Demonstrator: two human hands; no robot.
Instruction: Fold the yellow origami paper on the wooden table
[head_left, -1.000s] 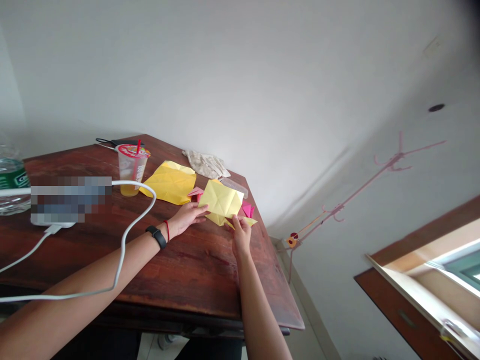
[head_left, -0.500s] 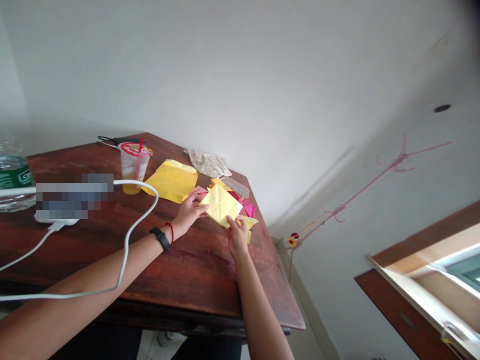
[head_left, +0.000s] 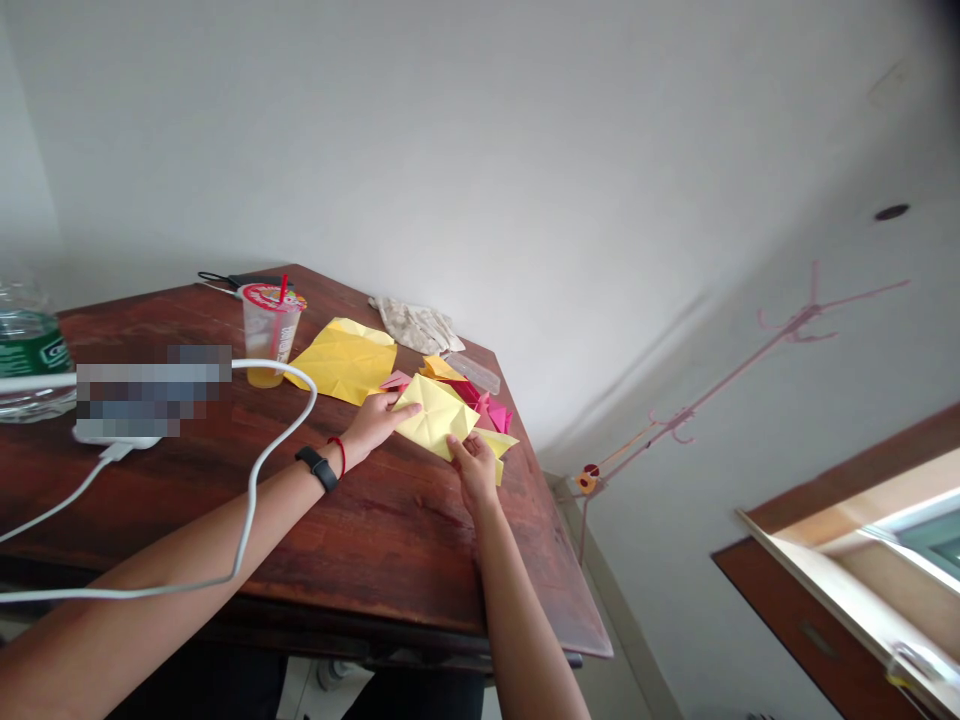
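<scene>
My left hand (head_left: 373,424) and my right hand (head_left: 473,470) both pinch a creased pale yellow paper square (head_left: 436,413) that lies almost flat on the dark wooden table (head_left: 360,540). The left fingers grip its left corner, the right fingers its near corner. Small pink (head_left: 496,414) and orange (head_left: 441,368) folded pieces lie just behind it. A larger yellow sheet (head_left: 345,361) rests flat further left. My left wrist carries a black band and a red string.
A plastic cup of orange drink with a red straw (head_left: 268,338) stands behind the large sheet. A white cable (head_left: 255,480) loops across the table from a white device (head_left: 112,440). A water bottle (head_left: 26,350) stands far left, a cloth (head_left: 416,325) and scissors (head_left: 225,280) at the back edge.
The pale yellow square, held tilted up a second ago, has been lowered nearly flat onto the table. Both hands kept their grip and moved slightly with it.
</scene>
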